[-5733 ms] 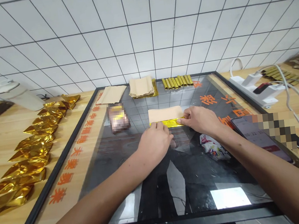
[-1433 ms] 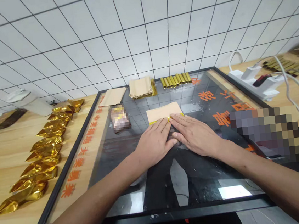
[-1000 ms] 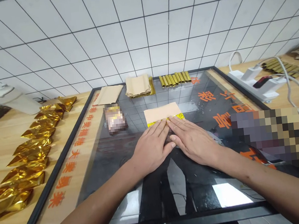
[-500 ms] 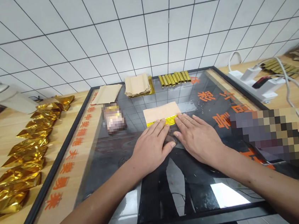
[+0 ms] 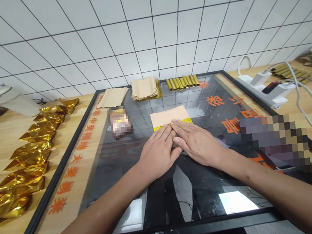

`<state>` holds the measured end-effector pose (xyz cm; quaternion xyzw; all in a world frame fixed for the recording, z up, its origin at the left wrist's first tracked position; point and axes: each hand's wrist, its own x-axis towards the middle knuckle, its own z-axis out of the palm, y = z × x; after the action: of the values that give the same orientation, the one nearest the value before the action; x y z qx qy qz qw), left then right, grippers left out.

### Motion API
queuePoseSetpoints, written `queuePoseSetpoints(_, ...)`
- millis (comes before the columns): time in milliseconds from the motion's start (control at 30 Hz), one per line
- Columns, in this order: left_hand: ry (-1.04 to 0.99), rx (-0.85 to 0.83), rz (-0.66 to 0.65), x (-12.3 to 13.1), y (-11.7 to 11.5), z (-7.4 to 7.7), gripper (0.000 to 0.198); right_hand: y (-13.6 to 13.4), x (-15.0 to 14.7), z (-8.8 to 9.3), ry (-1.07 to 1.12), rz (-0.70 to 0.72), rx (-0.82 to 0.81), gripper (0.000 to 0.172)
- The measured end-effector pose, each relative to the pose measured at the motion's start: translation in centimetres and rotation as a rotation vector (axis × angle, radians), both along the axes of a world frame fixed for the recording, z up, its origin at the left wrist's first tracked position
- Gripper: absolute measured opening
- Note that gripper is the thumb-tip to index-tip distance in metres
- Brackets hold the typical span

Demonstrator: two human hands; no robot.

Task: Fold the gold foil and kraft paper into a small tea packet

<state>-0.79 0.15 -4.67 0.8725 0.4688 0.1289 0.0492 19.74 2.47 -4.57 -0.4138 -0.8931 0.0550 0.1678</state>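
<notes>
A tan paper sheet [image 5: 169, 117] with a gold foil strip along its near edge lies on the glass top [image 5: 117, 177]. My left hand [image 5: 159, 150] rests flat with its fingertips on the left part of the strip, fingers stretched out. Beside it, my right hand [image 5: 196, 139] is also flat, its fingertips against those of my left hand, over the middle of the strip. Both hands hide part of the foil. Neither hand grasps anything.
Behind the sheet are a paper stack [image 5: 144, 89], one more paper piece [image 5: 112, 97] and a row of gold rolls [image 5: 182, 82]. Gold foil packets [image 5: 24, 166] line the left side. A power strip [image 5: 265, 92] with cables stands at right. A blurred packet [image 5: 119, 122] lies left.
My right hand has slid left along the foil strip until its fingertips meet those of my left hand, uncovering the strip's right end. My left hand has hardly moved.
</notes>
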Motion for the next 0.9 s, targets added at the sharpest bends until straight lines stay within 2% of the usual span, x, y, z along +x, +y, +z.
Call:
queuePoseSetpoints(200,0.079,0.015,0.054,0.17,-0.44,-0.11,0.070,-0.18,0.10,0.37,-0.059,-0.003,0.015,0.065)
queuePoseSetpoints(367,0.115,0.061,0.103,0.23,-0.73,0.01,0.071,-0.23,0.17,0.24,-0.059,-0.004,0.006,0.060)
queuePoseSetpoints(900,0.164,0.005,0.101,-0.61,-0.89,0.72,0.074,-0.87,0.24,0.08,-0.192,-0.131,0.119,0.063)
